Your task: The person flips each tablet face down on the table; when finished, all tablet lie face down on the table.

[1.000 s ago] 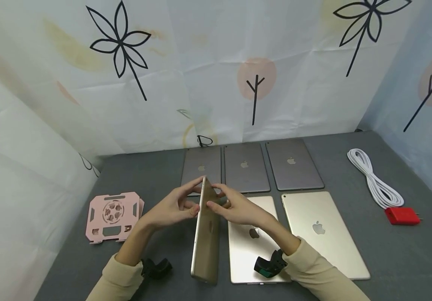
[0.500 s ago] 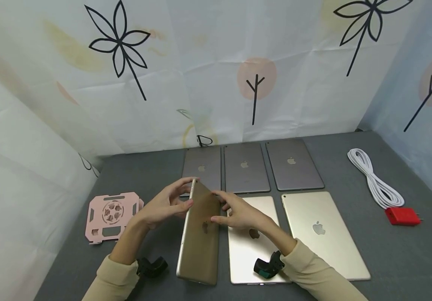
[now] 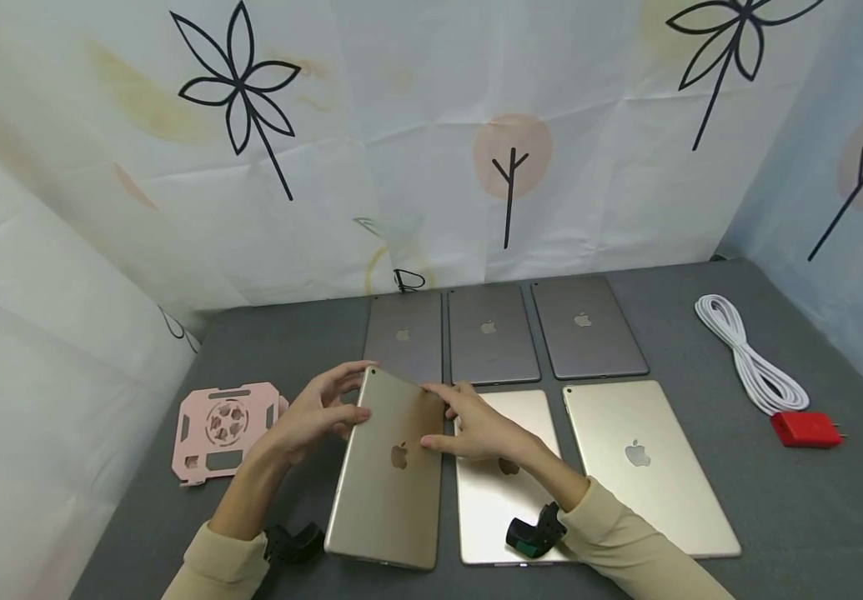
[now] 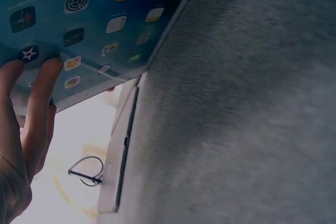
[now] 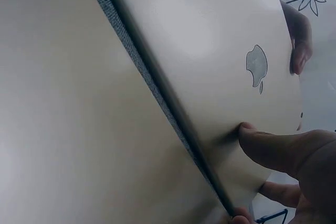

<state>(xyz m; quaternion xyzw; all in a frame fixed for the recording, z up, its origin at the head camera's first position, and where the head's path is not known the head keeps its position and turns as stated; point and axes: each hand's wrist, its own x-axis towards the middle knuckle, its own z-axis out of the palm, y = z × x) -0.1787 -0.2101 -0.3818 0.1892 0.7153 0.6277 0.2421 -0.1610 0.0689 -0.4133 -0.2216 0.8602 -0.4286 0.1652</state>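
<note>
A gold tablet (image 3: 382,512) with an apple mark on its back stands tilted, its left side raised off the grey table. My left hand (image 3: 303,425) grips its upper left edge, thumb on the back; the left wrist view has the fingers (image 4: 39,98) against the lit screen with app icons. My right hand (image 3: 479,429) holds the upper right edge, and in the right wrist view its thumb (image 5: 268,142) presses the back. Just to the right lies another gold tablet (image 3: 491,517), partly under my right wrist. A further gold tablet (image 3: 644,483) lies beyond that one.
Several grey tablets lie face down in a back row, among them a middle one (image 3: 491,342). Pink cut-out plates (image 3: 228,429) lie at the left. On the right are a coiled white cable (image 3: 754,358) and a red charger plug (image 3: 806,430). A patterned cloth hangs behind.
The held tablet has tipped from nearly edge-on over to the left, so its back now faces up more. My left hand moved left and slightly down with it; the right hand shifted little.
</note>
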